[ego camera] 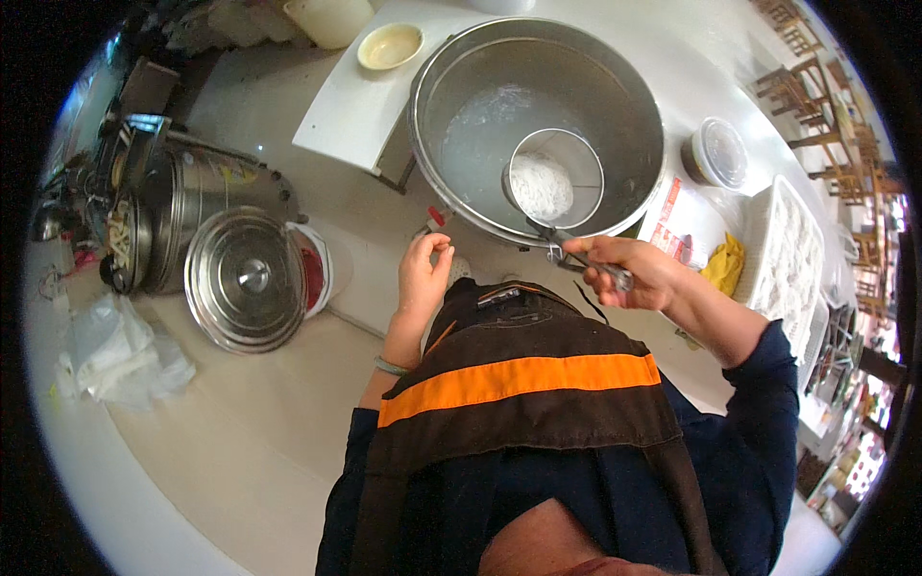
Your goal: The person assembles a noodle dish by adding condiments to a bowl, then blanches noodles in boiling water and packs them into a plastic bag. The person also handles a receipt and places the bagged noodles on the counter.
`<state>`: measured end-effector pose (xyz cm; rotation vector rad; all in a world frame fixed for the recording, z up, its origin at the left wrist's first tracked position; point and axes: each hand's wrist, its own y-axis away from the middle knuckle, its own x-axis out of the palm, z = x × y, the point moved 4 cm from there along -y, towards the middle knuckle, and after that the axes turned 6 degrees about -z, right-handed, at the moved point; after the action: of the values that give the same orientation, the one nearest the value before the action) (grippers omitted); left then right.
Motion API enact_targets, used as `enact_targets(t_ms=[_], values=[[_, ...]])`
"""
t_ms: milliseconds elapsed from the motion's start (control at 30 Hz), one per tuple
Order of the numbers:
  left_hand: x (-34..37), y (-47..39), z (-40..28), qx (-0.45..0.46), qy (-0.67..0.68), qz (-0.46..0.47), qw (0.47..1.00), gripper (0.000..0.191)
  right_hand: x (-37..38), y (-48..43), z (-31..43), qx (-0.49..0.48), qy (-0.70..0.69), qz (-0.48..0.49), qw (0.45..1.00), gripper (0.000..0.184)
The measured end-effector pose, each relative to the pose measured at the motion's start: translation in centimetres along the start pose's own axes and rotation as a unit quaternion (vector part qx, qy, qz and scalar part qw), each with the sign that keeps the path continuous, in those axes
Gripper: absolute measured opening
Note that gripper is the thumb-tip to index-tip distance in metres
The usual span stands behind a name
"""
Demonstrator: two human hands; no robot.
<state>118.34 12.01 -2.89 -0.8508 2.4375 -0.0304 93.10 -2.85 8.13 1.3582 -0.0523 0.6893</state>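
Observation:
My right hand [634, 270] grips the handle of a noodle strainer basket [591, 140] beside the near right rim of a large, deep metal pot [421, 122]. The basket hangs tilted inside the pot and holds a clump of thin white noodles [540, 186]. Cloudy liquid [468, 155] with pale foam shows in the pot. My left hand [423, 277] is empty, its fingers loosely bent and a little apart from the thumb. It hovers in front of the pot's near left side, close to a small red-handled tap [436, 214].
A cream bowl [390, 46] sits on the white table [346, 115] left of the pot. Right of it are a lidded plastic tub [720, 153], a yellow cloth [722, 265] and a white tray of noodle portions [781, 252]. A round metal lid [245, 306] leans beside a bucket [320, 270] at left.

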Motion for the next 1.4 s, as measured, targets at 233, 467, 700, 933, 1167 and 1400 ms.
enact_targets(t_ms=[233,467,700,933,1167,1400], values=[[-2.0,6.0,2.0,-0.073,-0.041,-0.052,0.995,0.014,-0.7,-4.5,3.9,-0.028,0.027,0.053,0.998,0.029],[-4.0,10.5,2.6,-0.125,-0.068,-0.12,0.983,0.013,-1.4,-4.2,4.1,-0.041,0.157,-0.033,0.986,0.053],[-10.7,9.9,3.4,-0.153,-0.122,-0.153,0.969,0.015,0.0,-1.0,7.8,-0.157,0.467,0.004,0.87,0.065],[-26.0,7.2,7.1,-0.08,-0.106,-0.469,0.873,0.013,8.3,3.3,16.7,-0.457,0.563,-0.093,0.682,0.021],[-39.9,4.8,9.9,-0.041,-0.062,-0.573,0.816,0.027,33.3,-2.4,13.0,-0.49,0.619,0.133,0.599,0.029],[-48.0,3.8,15.4,-0.075,-0.004,-0.571,0.817,0.031,64.4,-18.9,2.2,-0.579,0.617,0.299,0.442,0.037]])
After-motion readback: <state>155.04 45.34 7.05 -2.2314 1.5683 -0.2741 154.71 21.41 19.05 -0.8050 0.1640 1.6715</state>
